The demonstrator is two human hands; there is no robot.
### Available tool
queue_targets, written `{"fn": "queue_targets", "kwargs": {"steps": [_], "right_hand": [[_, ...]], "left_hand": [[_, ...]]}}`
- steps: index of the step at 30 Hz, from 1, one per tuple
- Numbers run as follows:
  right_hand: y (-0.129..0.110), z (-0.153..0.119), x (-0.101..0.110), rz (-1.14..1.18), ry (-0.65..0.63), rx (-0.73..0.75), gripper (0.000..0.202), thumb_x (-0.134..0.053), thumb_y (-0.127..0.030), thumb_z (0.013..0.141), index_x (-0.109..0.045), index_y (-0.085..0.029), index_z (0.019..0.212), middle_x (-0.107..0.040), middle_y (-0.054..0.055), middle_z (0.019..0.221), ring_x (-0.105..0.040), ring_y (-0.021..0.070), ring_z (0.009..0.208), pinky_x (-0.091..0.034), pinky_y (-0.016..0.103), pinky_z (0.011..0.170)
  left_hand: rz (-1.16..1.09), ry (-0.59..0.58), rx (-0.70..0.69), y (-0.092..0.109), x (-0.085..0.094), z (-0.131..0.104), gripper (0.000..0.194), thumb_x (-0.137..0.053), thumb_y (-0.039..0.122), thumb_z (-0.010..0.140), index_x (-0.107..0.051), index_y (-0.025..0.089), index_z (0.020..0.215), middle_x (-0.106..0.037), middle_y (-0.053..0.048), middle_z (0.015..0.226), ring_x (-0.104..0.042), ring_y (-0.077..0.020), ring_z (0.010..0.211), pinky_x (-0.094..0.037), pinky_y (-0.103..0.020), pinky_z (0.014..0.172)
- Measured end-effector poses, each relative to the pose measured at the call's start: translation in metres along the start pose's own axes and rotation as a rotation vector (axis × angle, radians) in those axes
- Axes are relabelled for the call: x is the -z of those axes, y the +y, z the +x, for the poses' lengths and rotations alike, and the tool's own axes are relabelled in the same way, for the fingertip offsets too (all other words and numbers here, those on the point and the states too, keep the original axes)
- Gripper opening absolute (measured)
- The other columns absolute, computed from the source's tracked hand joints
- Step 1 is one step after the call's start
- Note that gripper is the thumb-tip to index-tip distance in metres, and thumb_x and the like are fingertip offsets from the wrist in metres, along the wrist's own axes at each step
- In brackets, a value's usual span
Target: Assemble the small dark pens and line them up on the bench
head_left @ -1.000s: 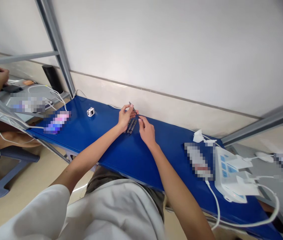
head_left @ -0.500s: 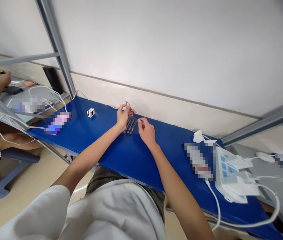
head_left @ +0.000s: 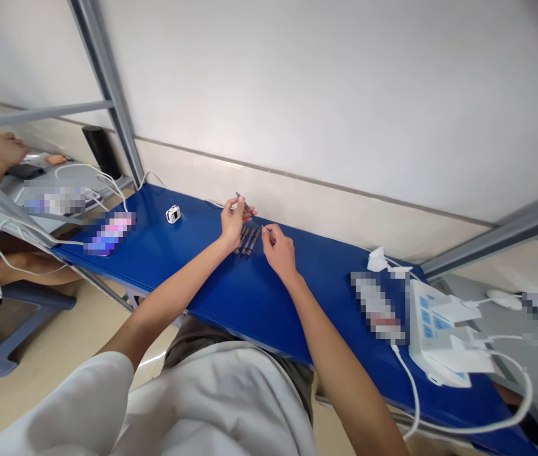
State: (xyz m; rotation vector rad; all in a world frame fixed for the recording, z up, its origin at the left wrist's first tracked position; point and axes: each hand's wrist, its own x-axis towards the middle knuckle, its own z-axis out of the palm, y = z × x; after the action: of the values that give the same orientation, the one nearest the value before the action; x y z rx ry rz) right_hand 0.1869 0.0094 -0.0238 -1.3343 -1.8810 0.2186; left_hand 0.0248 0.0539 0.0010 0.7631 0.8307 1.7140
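Note:
Between the thumb and fingers of my left hand (head_left: pixel 233 221) is a thin dark pen-like piece (head_left: pixel 249 208), tilted, its upper end pointing up and left. My right hand (head_left: pixel 277 245) is closed at the lower right end of that piece, pinching a dark slender part there; whether the two parts are joined is too small to tell. Below and between my hands, several dark pen-like pieces (head_left: pixel 250 241) lie side by side on the blue table (head_left: pixel 231 297), partly hidden by my left hand.
A small white device (head_left: pixel 173 215) and a blurred phone (head_left: pixel 109 234) are on the left of the table. To the right are another blurred phone (head_left: pixel 379 307), crumpled tissue (head_left: pixel 377 259) and a white power strip (head_left: pixel 433 329) with cables. Another person's hand (head_left: pixel 7 150) shows far left.
The dark piece in my left hand has shifted very slightly left. My hands are almost in the same place. The other person's hand at far left has moved a little right.

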Motion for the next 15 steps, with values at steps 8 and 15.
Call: {"fn": "queue_targets", "kwargs": {"steps": [8,15], "right_hand": [[0.002,0.000,-0.004,0.002,0.013,-0.009,0.044,-0.043,-0.060,0.114,-0.071,-0.026,0.116,-0.076,0.006,0.082,-0.072,0.0280,0.072,-0.041,0.033,0.066],[0.005,0.000,-0.007,0.028,0.057,-0.027,0.045,-0.042,-0.060,0.114,-0.068,-0.024,0.122,-0.084,0.015,0.105,-0.080,0.0361,0.094,-0.053,0.040,0.078]], "left_hand": [[0.041,-0.096,0.046,-0.011,-0.002,-0.003,0.043,-0.082,0.060,0.098,-0.065,0.023,0.111,-0.083,-0.007,0.097,-0.080,-0.0183,0.090,-0.057,-0.028,0.079],[0.060,-0.307,0.057,-0.024,-0.004,-0.014,0.050,-0.091,0.063,0.086,-0.071,0.021,0.103,-0.082,-0.008,0.096,-0.078,-0.0193,0.084,-0.063,-0.035,0.088]]}}
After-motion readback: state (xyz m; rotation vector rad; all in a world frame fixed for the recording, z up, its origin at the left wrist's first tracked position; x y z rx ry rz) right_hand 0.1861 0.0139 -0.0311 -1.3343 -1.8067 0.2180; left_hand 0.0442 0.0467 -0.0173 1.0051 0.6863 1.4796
